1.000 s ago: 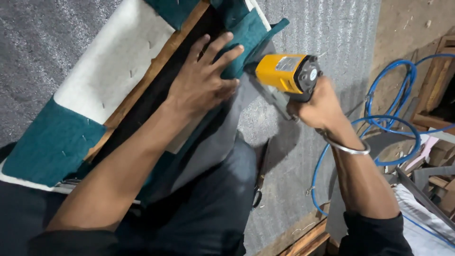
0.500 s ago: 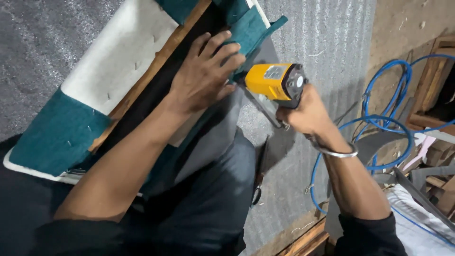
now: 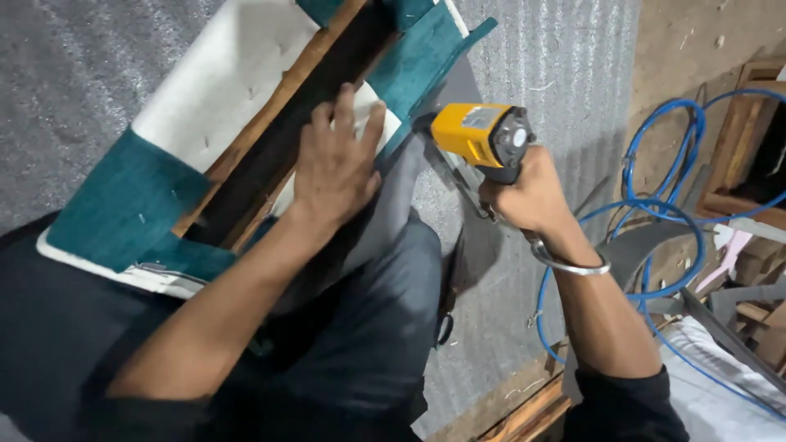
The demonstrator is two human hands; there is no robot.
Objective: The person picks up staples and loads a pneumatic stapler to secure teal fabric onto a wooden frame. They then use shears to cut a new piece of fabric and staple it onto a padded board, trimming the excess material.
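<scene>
I am pressing my left hand flat on the teal fabric over the wooden frame on my lap, while my right hand is gripping the yellow staple gun just right of it. I judge stapling is underway; next calls for seating the nose on the fabric edge.

My left hand presses flat on teal fabric over the wooden frame; my right hand grips a yellow staple gun, nose at fabric edge.

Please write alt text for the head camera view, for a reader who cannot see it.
A person's left hand presses flat on an upholstered panel of teal fabric, white foam and wood, while the right hand grips a yellow pneumatic staple gun at the panel's edge. A blue air hose coils at right.
</scene>
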